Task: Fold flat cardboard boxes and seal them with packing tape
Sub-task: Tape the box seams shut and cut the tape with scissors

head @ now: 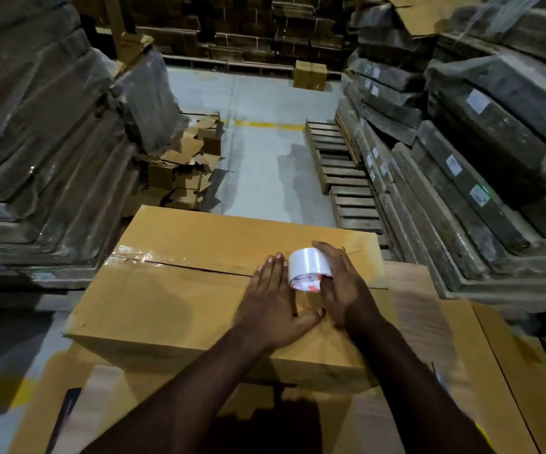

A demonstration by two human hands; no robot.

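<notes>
We press the left hand (270, 301) flat on the cardboard box (180, 309), fingers straight, likely to keep its flaps level at the centre seam (196, 269). Right hand (340, 283) grips the glossy white tape roll (304, 268) upright on that seam; shiny tape covers the seam's left end.

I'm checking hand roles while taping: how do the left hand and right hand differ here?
The left hand lies flat with straight fingers pressing the box top; the right hand curls round the tape roll. The left holds nothing; the right holds the roll upright on the seam. Both rest on the same box.
</notes>
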